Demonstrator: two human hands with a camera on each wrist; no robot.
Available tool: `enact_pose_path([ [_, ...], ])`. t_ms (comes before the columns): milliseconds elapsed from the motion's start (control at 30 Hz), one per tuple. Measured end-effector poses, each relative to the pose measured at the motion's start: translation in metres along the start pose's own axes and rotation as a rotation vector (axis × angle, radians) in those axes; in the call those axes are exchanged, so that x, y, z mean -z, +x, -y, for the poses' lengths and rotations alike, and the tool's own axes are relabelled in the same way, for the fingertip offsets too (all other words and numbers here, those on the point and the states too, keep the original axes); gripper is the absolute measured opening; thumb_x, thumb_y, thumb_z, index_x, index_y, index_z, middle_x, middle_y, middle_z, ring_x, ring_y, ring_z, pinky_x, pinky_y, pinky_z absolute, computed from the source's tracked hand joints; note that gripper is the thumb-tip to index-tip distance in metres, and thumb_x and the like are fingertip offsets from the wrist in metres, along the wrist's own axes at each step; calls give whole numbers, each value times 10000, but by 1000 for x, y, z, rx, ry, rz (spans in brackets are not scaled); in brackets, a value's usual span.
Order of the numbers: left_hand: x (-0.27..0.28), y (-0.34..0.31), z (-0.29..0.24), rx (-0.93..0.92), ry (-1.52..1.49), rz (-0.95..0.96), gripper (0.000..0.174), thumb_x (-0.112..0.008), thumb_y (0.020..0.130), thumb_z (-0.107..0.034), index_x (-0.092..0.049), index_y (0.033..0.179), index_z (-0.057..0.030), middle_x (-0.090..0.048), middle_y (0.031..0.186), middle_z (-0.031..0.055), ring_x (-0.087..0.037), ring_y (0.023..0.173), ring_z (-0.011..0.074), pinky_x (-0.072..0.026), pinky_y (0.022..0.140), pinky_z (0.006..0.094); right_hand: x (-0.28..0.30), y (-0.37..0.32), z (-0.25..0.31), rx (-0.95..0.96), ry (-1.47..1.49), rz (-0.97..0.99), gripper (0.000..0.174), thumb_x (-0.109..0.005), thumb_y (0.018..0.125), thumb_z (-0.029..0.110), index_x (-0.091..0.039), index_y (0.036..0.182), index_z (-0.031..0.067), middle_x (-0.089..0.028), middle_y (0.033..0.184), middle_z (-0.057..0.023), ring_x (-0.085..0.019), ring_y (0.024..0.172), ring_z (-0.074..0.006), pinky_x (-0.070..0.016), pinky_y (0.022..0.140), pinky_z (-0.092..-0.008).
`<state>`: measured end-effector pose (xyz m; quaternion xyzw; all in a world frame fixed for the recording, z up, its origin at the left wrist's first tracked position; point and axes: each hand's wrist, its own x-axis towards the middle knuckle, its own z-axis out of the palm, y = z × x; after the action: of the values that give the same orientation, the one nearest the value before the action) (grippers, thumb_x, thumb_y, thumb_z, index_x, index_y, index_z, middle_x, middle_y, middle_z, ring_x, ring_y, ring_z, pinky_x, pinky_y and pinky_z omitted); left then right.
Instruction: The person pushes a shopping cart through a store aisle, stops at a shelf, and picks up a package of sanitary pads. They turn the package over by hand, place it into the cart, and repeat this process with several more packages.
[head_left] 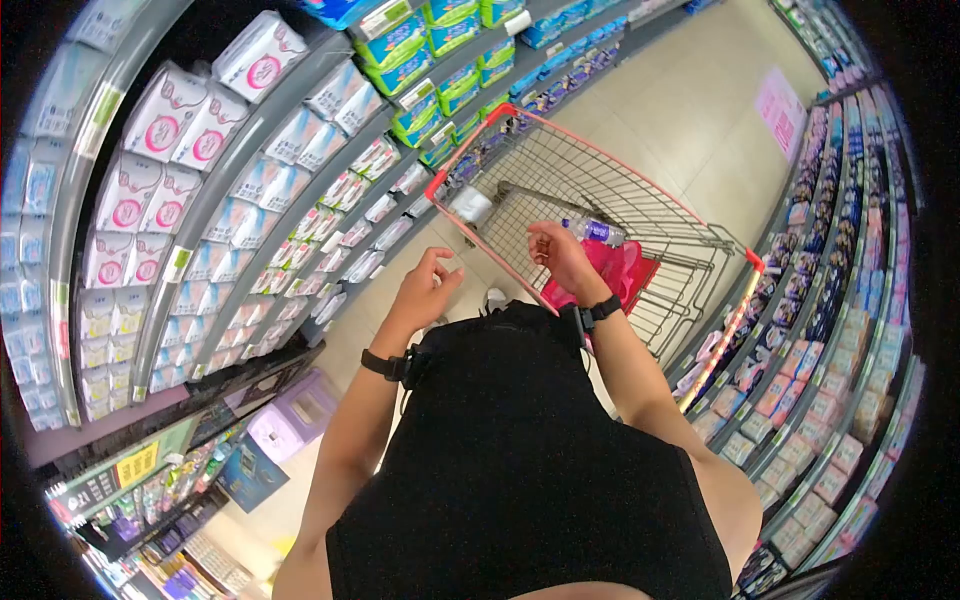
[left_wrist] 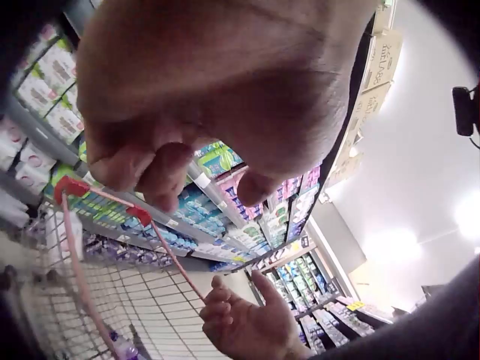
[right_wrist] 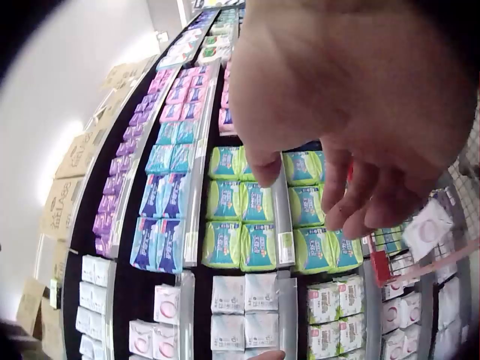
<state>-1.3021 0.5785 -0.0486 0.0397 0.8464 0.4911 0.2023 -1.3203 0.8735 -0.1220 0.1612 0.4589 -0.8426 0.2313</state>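
Observation:
My left hand (head_left: 425, 290) is raised in front of the body with fingers loosely bent and nothing in it. Over the near side of the shopping cart (head_left: 640, 180), my right hand (head_left: 565, 258) hangs loosely curled and holds nothing. The cart is wire with red corner pieces. Below the right hand lie a clear bottle with a purple label (head_left: 598, 231) and a bright pink bag (head_left: 622, 272). A white pack with a pink ring (right_wrist: 427, 229) overlaps the cart's side in the right wrist view. The right hand (left_wrist: 251, 319) also shows beyond the left palm.
Shelves of white packs with pink rings (head_left: 165, 130) and green packs (head_left: 395, 50) line the left. More packed shelving (head_left: 830, 330) runs along the right. Tiled floor (head_left: 670, 110) stretches ahead of the cart. Cardboard boxes (right_wrist: 71, 165) top the shelving.

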Motion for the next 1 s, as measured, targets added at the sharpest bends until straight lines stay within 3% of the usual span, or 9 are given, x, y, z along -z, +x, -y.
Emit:
enact_pose_path([
  [100,17,-13,-9,58,25,80,429,-657,935,-344,-524,1249,-83,-642,832,98,-641,730,224,-485,668,356,-19,14,5,-7,-81,-31,200,-518,992,256,-614,1039,87,-619,836,-7,-573,737,-119,-451,677,-277],
  [200,37,-23,-18,161,-10,145,391,-651,963,-311,-523,1250,-79,-574,844,40,-516,711,72,-425,631,261,-40,27,9,7,-121,12,178,-562,984,264,-619,963,96,-596,806,0,-553,718,-113,-441,663,-269],
  [333,57,-23,10,39,-187,106,390,-656,952,-369,-565,1217,-98,-619,862,30,-545,650,118,-441,609,295,-70,48,18,-19,-133,34,168,-572,990,254,-610,959,93,-585,789,5,-545,712,-110,-435,660,-262],
  [567,110,-22,17,-13,-83,22,369,-651,955,-367,-589,1203,-102,-623,857,31,-524,648,109,-433,614,290,-180,79,100,472,-458,173,142,-596,977,200,-589,990,60,-585,782,3,-530,723,-93,-418,626,-253],
  [700,137,-25,28,-66,-102,0,364,-652,953,-367,-603,1190,-95,-614,844,28,-536,686,122,-445,640,290,-267,75,153,792,-723,310,172,-657,937,121,-610,1087,50,-649,1066,-31,-615,945,-126,-491,749,-284],
  [733,143,-26,31,-75,-104,-24,363,-653,952,-368,-608,1182,-91,-610,838,31,-534,690,127,-448,646,290,-287,75,164,942,-880,277,256,-694,897,101,-615,1136,57,-623,1211,-73,-611,1075,-178,-507,826,-314],
  [833,163,-29,44,-111,-122,-57,363,-645,957,-371,-608,1185,-90,-608,834,36,-533,691,124,-450,650,291,-354,70,185,1252,-1088,196,344,-734,851,124,-618,1170,72,-584,1295,-102,-593,1144,-229,-503,874,-340],
  [867,170,-30,55,-99,-128,-46,346,-643,965,-349,-605,1186,-86,-612,871,35,-525,693,117,-450,654,286,-366,82,186,1337,-1148,183,468,-791,787,183,-618,1212,89,-533,1345,-157,-562,1187,-308,-485,938,-399],
  [1000,203,-48,61,-79,-203,-82,290,-644,974,-282,-598,1166,-71,-566,890,12,-506,702,88,-432,633,267,-417,107,189,1578,-1409,-103,607,-834,720,315,-618,1253,120,-469,1365,-258,-486,1233,-473,-414,1045,-510],
])
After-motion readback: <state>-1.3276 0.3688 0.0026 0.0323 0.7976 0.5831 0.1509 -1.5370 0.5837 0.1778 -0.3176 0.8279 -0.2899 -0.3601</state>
